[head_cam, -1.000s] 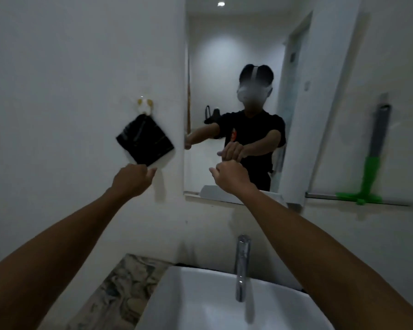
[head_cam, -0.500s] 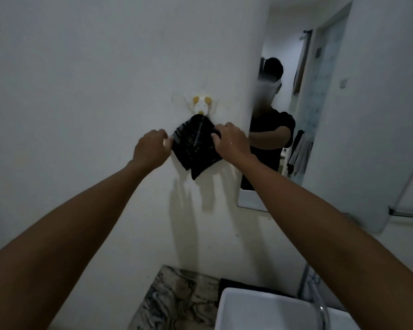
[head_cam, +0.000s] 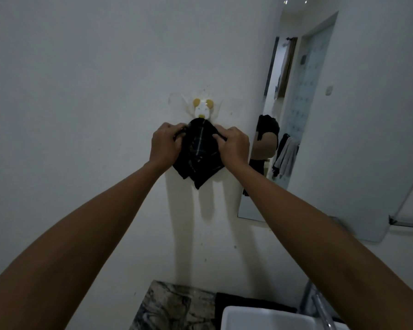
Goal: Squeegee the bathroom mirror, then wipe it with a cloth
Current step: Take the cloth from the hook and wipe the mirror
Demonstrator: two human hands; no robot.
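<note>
A black cloth point(head_cam: 199, 155) with thin pale stripes hangs from a small white and yellow wall hook point(head_cam: 202, 109) on the white wall. My left hand point(head_cam: 165, 145) grips the cloth's upper left edge and my right hand point(head_cam: 234, 146) grips its upper right edge. The cloth's top corner still sits at the hook. The mirror point(head_cam: 320, 129) is on the wall to the right, seen at a slant. The squeegee is out of view.
A white basin point(head_cam: 267, 319) with a chrome tap point(head_cam: 320, 306) lies at the bottom right, beside a marbled countertop point(head_cam: 169, 308). A metal rail point(head_cam: 408, 225) runs along the wall at the far right. Grey towels show in the mirror's reflection.
My view has swung left from the mirror to the hook. Both hands have risen to the cloth and closed on its upper edges, bunching it under the hook.
</note>
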